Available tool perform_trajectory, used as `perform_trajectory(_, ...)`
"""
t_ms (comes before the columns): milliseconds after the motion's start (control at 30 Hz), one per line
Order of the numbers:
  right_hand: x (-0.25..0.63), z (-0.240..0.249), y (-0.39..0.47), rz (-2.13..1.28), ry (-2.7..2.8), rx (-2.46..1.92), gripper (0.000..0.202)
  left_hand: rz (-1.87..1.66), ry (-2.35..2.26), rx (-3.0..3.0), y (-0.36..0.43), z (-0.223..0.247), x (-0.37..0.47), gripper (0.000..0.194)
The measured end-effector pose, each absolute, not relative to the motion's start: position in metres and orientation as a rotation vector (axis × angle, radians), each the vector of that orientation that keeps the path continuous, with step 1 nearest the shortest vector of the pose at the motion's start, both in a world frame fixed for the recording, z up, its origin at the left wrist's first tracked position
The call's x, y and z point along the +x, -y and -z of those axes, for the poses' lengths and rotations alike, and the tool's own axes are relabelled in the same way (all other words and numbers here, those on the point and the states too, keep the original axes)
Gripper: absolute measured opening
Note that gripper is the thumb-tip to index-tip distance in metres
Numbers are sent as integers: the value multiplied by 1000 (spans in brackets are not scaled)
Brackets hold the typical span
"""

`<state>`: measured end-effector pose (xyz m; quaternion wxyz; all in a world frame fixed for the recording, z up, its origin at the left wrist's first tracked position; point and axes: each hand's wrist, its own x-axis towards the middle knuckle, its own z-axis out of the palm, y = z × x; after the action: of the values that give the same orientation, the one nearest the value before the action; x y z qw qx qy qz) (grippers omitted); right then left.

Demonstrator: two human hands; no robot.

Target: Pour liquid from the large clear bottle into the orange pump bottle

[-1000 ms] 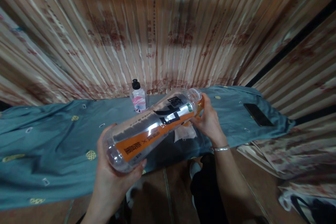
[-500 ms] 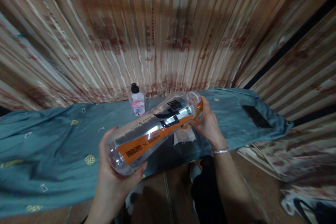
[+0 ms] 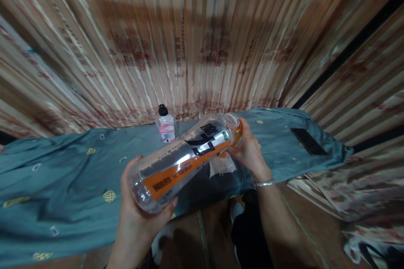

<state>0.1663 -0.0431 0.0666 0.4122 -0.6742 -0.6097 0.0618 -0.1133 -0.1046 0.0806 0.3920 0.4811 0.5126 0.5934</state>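
A large clear plastic bottle [image 3: 192, 147] with an orange, silver and black label lies slanted in the air, its uncapped mouth up to the right. My left hand [image 3: 139, 210] wraps round its base, thumb on the near side. At the neck end my right hand [image 3: 251, 151] is closed, its fingers partly hidden behind the bottle. A glossy orange piece [image 3: 239, 133] shows between those fingers and the neck; its kind I cannot make out. Below the neck, a white tissue [image 3: 222, 166] lies on the cloth. Behind the bottle stands a small clear bottle [image 3: 166, 128] with a black cap and pink label.
A blue-green patterned cloth [image 3: 78, 180] covers the long narrow surface. On its right part lies a black phone [image 3: 308, 141]. Pleated curtains [image 3: 189, 50] rise behind and at the sides, with a dark pole [image 3: 341, 59] at right. Below is a tiled floor [image 3: 217, 235].
The view has shifted slightly, so the things on the cloth sit a little lower in it. Both hands keep their hold, and the large bottle stays at nearly the same slant.
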Motion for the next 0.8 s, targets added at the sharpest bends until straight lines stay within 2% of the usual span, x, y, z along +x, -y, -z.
perform_trajectory(567, 163, -69, 43, -104, 1550, -1665, 93, -1528, -1287, 1319, 104, -81, -114, 92)
perform_trajectory(800, 163, -68, 43, -112, 1527, -1699, 94, -1499, -1267, 1252, 101, -76, -119, 98)
